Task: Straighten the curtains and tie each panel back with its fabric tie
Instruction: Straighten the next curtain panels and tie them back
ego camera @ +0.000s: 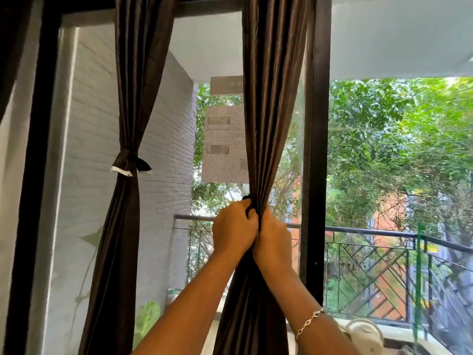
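Head view | I see left hand and right hand side by side, both gripping the gathered middle curtain panel beside the window frame | left curtain panel hangs cinched by its fabric tie at mid-height

The curtain panel is filling the gap between the fingers of the left hand and right hand. Just right of the right fingers, a dark frame post is crowding in. Left of the left fingers, open room is stretching to the tied panel. Beyond the fingers, a mesh screen is blocking the way.
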